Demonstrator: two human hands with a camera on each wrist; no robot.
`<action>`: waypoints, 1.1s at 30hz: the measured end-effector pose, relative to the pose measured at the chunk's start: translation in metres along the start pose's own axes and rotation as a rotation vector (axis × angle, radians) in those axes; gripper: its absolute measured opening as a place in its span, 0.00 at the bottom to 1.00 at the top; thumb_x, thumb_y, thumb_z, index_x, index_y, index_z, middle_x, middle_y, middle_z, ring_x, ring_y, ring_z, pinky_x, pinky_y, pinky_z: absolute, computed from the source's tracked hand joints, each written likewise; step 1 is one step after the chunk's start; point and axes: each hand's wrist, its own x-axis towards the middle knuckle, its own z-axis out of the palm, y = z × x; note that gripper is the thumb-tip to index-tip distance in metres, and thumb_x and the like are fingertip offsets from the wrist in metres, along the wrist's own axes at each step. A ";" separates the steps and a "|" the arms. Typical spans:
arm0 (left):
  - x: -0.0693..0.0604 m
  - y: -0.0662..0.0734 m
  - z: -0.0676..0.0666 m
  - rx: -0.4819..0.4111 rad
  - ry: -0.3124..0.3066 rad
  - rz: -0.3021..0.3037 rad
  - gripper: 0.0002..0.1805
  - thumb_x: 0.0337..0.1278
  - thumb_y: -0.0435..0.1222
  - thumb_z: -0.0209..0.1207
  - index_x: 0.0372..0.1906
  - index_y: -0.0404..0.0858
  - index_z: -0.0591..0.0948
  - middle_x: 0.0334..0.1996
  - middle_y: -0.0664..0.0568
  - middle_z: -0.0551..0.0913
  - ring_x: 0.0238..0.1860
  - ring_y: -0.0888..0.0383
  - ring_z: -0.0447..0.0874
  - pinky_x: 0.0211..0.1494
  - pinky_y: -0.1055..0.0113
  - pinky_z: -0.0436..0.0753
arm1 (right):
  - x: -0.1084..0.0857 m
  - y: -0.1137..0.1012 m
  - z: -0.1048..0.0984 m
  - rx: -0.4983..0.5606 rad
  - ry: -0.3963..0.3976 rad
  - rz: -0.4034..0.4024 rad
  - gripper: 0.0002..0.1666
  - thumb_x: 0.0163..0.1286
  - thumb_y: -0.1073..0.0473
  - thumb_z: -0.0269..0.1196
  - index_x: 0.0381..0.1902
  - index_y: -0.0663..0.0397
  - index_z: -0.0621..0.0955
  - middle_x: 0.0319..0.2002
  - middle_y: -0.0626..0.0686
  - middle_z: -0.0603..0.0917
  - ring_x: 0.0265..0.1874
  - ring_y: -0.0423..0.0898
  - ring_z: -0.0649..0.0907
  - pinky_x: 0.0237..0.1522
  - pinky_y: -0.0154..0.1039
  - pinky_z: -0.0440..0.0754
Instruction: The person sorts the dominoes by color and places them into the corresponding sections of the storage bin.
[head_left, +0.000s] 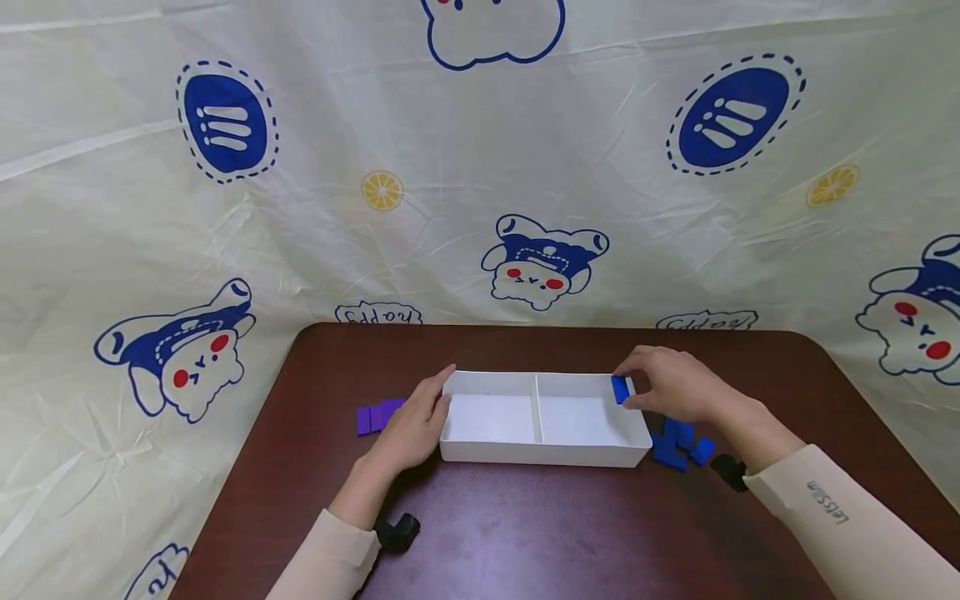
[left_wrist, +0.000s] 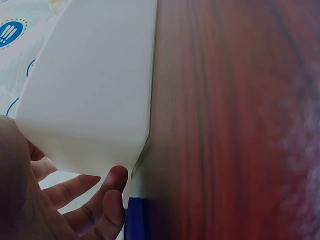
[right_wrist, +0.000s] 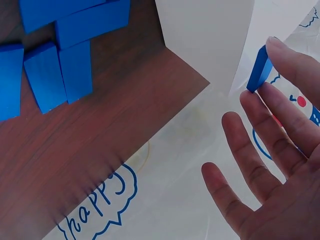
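A white box [head_left: 547, 454] with a divider across its middle stands on the table, both compartments showing bare floors. My right hand [head_left: 675, 385] pinches a blue block [head_left: 620, 389] between thumb and fingertips over the box's right end; in the right wrist view the hand [right_wrist: 275, 170] holds the blue block [right_wrist: 260, 69] with the other fingers spread. At the box's left end my left hand [head_left: 412, 423] rests with its fingers against the wall. The left wrist view shows that hand [left_wrist: 65, 205] at the corner of the white box [left_wrist: 95, 75].
Several blue blocks [head_left: 670, 450] lie on the table right of the box, also in the right wrist view [right_wrist: 75, 70]. Purple blocks [head_left: 364, 421] lie in a row beyond my left hand. A patterned sheet [head_left: 450, 125] hangs behind the brown table [head_left: 525, 533].
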 end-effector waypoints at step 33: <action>0.001 -0.001 0.000 -0.005 -0.012 0.008 0.29 0.84 0.46 0.42 0.83 0.57 0.59 0.78 0.51 0.66 0.77 0.47 0.67 0.77 0.43 0.69 | 0.003 -0.002 0.019 -0.054 -0.022 -0.020 0.25 0.59 0.52 0.78 0.54 0.53 0.88 0.55 0.58 0.86 0.52 0.58 0.84 0.57 0.68 0.78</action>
